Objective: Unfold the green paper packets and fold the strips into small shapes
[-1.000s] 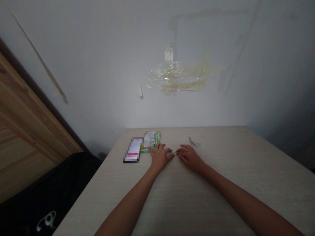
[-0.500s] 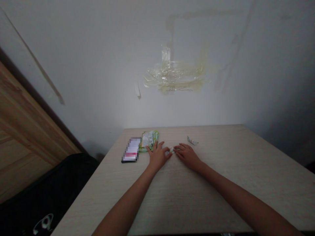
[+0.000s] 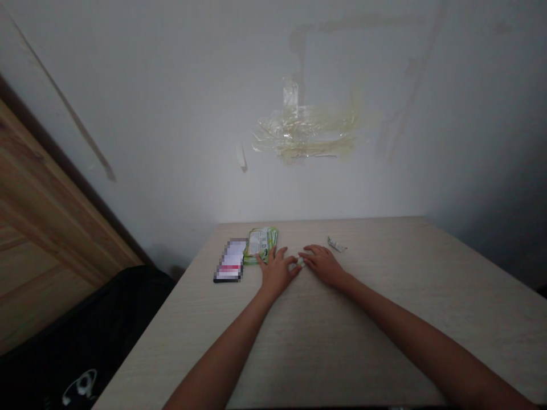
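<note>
A small pale folded piece (image 3: pixel 301 262), perhaps a paper or plastic wrapper, lies at the table's middle between my two hands, mostly covered by fingertips. My left hand (image 3: pixel 277 272) pinches its left side between thumb and index finger, the other fingers spread. From the right, my right hand (image 3: pixel 323 264) has its bent fingertips on the same piece. A stack of green and white printed packets (image 3: pixel 260 242) lies just beyond the left hand's spread fingers. Behind my right hand rests a narrow folded green and white wrapper (image 3: pixel 337 245).
A phone (image 3: pixel 231 261) with a blurred screen lies left of the packets. The pale wooden table (image 3: pixel 367 353) meets a wall (image 3: pixel 179 114) with clear tape (image 3: pixel 311 136) stuck on it. On the left are a black bag-like thing (image 3: pixel 106 324) and a wooden panel (image 3: pixel 47 228).
My right hand's fingers have shifted slightly over the small piece, with the hand a little higher in view. The left hand keeps its pinch. The whole view has moved slightly.
</note>
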The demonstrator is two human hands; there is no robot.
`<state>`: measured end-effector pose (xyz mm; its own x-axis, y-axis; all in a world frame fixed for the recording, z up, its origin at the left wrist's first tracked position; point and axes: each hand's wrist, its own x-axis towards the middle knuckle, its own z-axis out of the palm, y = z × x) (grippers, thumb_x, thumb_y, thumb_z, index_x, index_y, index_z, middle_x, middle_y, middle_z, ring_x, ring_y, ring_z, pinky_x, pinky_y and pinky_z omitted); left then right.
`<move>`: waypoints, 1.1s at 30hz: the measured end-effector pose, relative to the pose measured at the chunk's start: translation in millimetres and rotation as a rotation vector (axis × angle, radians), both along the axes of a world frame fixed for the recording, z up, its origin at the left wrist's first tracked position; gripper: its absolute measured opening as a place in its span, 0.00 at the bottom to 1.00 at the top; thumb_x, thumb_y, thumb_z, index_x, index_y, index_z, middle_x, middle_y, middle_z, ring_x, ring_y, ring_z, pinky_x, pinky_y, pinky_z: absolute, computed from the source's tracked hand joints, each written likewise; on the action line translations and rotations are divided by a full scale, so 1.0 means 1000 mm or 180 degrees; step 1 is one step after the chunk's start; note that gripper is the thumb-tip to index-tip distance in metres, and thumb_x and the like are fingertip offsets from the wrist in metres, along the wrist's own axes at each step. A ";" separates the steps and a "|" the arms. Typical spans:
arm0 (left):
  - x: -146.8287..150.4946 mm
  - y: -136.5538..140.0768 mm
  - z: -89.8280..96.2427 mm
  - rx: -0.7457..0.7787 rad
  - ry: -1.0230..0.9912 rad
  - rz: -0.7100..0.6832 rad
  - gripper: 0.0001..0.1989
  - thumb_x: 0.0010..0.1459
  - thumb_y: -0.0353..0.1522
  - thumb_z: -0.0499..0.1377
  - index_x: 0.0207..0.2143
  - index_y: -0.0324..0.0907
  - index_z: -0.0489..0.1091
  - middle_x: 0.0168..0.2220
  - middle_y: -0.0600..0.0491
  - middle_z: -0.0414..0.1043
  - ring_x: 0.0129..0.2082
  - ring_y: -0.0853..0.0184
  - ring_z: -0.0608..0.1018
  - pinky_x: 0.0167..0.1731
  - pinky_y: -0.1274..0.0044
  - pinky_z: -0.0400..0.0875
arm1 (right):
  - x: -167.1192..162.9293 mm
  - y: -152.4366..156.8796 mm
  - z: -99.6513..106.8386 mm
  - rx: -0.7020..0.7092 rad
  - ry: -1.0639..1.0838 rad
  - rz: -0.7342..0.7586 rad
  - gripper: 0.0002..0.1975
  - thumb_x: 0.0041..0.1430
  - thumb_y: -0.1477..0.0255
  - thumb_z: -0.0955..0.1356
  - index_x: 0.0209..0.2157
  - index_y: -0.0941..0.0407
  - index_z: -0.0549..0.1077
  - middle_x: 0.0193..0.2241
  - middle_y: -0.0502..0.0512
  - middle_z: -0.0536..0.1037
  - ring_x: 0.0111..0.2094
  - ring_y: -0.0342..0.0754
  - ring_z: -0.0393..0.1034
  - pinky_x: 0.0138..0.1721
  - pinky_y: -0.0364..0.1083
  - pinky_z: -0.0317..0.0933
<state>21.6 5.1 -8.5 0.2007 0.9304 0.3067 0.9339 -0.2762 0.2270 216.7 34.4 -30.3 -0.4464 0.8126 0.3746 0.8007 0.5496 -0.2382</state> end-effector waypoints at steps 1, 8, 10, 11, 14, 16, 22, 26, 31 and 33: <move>0.000 0.000 0.000 0.0006 0.0014 -0.0001 0.16 0.58 0.51 0.55 0.44 0.61 0.75 0.62 0.56 0.62 0.66 0.49 0.54 0.58 0.38 0.34 | 0.001 0.001 -0.001 0.0011 0.0027 -0.0008 0.18 0.69 0.65 0.60 0.56 0.47 0.70 0.56 0.56 0.71 0.58 0.53 0.61 0.59 0.57 0.55; -0.002 -0.002 0.001 -0.0061 0.0068 -0.0132 0.18 0.61 0.51 0.51 0.48 0.63 0.73 0.63 0.56 0.62 0.66 0.48 0.53 0.57 0.38 0.34 | 0.009 0.002 -0.003 0.0063 0.0240 0.0272 0.17 0.66 0.67 0.63 0.54 0.52 0.73 0.55 0.60 0.72 0.57 0.54 0.64 0.58 0.57 0.57; -0.003 -0.003 0.002 -0.0095 0.0065 -0.0193 0.18 0.61 0.51 0.51 0.49 0.64 0.72 0.63 0.56 0.62 0.66 0.47 0.53 0.57 0.38 0.32 | 0.011 0.000 -0.001 0.0063 0.0382 0.0415 0.17 0.65 0.68 0.64 0.53 0.54 0.74 0.53 0.61 0.74 0.55 0.53 0.66 0.57 0.56 0.59; -0.004 -0.003 0.003 -0.0131 0.0055 -0.0217 0.18 0.61 0.51 0.51 0.50 0.65 0.72 0.63 0.56 0.62 0.66 0.47 0.53 0.57 0.38 0.32 | 0.011 -0.001 -0.001 0.0066 0.0435 0.0468 0.16 0.64 0.68 0.65 0.52 0.54 0.74 0.52 0.62 0.74 0.54 0.53 0.67 0.57 0.55 0.60; -0.008 -0.003 0.004 -0.0277 0.0005 -0.0279 0.18 0.61 0.50 0.53 0.52 0.66 0.70 0.63 0.56 0.62 0.66 0.46 0.54 0.57 0.38 0.31 | 0.013 -0.006 0.001 0.0095 0.0489 0.0522 0.16 0.63 0.69 0.66 0.52 0.55 0.75 0.51 0.63 0.75 0.53 0.53 0.68 0.55 0.54 0.61; -0.009 -0.003 0.005 -0.0331 -0.0028 -0.0317 0.18 0.61 0.49 0.54 0.52 0.66 0.70 0.62 0.55 0.63 0.65 0.46 0.54 0.57 0.38 0.30 | 0.013 -0.009 0.001 0.0114 0.0494 0.0510 0.15 0.63 0.71 0.66 0.51 0.55 0.76 0.50 0.63 0.76 0.52 0.53 0.68 0.55 0.54 0.62; -0.008 -0.002 0.004 -0.0247 -0.0129 -0.0462 0.15 0.57 0.47 0.60 0.47 0.63 0.74 0.59 0.56 0.67 0.65 0.48 0.55 0.57 0.38 0.29 | 0.008 -0.015 0.002 0.0228 0.0579 0.0509 0.12 0.61 0.73 0.68 0.46 0.54 0.78 0.46 0.60 0.78 0.49 0.52 0.71 0.52 0.52 0.63; -0.007 0.000 0.001 -0.0166 -0.0255 -0.0535 0.15 0.54 0.46 0.63 0.44 0.58 0.76 0.55 0.54 0.70 0.63 0.51 0.59 0.58 0.40 0.29 | 0.004 -0.017 0.004 0.0222 0.0640 0.0623 0.10 0.61 0.73 0.68 0.42 0.54 0.79 0.43 0.58 0.80 0.45 0.50 0.72 0.51 0.50 0.64; -0.009 0.004 0.000 -0.0017 -0.0371 -0.0638 0.14 0.50 0.45 0.67 0.39 0.54 0.78 0.53 0.53 0.71 0.61 0.52 0.61 0.59 0.41 0.32 | 0.007 -0.019 0.004 0.0258 0.0662 0.0582 0.08 0.61 0.72 0.68 0.40 0.53 0.80 0.41 0.57 0.80 0.45 0.50 0.73 0.50 0.51 0.64; -0.010 0.005 0.000 -0.0029 -0.0385 -0.0691 0.14 0.49 0.45 0.67 0.38 0.54 0.78 0.52 0.53 0.71 0.61 0.53 0.62 0.59 0.42 0.33 | 0.008 -0.019 0.004 0.0311 0.0655 0.0593 0.08 0.62 0.72 0.68 0.40 0.54 0.80 0.41 0.58 0.80 0.44 0.50 0.73 0.49 0.51 0.64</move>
<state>11.2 10.2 -8.1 0.3586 0.8723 0.3323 0.8187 -0.4650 0.3370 224.4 15.0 -26.2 -0.4911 0.6794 0.5451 0.6241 0.7110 -0.3240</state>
